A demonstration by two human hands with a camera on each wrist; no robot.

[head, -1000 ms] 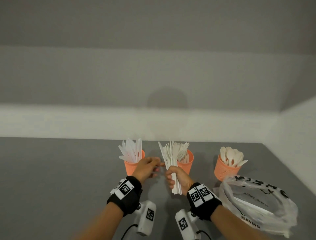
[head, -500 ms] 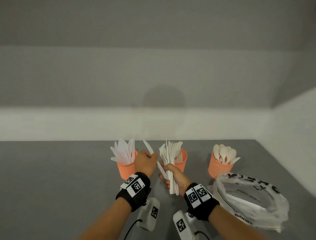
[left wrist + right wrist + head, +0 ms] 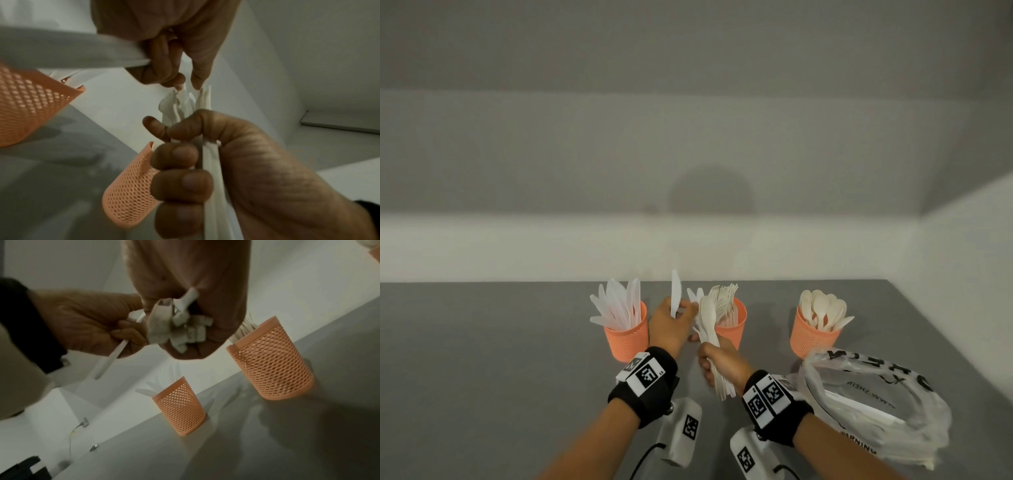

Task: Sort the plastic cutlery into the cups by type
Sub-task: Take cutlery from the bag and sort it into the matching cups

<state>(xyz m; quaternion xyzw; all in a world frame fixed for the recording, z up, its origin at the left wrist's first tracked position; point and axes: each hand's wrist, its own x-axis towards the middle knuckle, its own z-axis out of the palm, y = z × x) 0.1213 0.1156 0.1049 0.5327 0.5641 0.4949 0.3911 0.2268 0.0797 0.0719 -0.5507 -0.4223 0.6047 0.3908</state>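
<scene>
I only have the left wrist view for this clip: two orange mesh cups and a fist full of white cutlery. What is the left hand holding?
Observer: In the head view the left hand pinches a single knife, blade pointing up.
Operator: Which cup takes knives?
Observer: The leftmost cup is full of knives; the middle cup holds forks.
Operator: Is there anything beyond those two cups?
Observer: Yes, a third cup with spoons stands further right, and a plastic bag lies on the table in front of it.
</scene>
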